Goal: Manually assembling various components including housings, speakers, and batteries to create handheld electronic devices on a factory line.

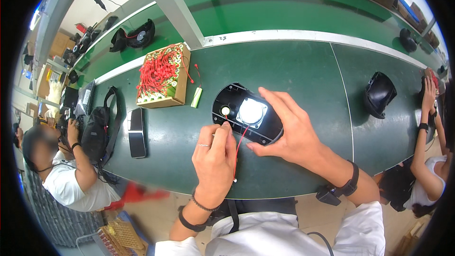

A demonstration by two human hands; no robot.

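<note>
Your left hand (213, 149) has its fingertips closed together by a small pale disc (225, 111), hiding whatever they pinch, while your right hand (298, 132) clamps the right end of the black shell (258, 133) over the table (308, 76). Left of them stands a box of green cells (184, 83), one loose cell (196, 97) just beside it; between your hands, the white speaker (251, 112) looks already seated, but the red wire (241, 141) hangs free and the shell is not yet closed.
</note>
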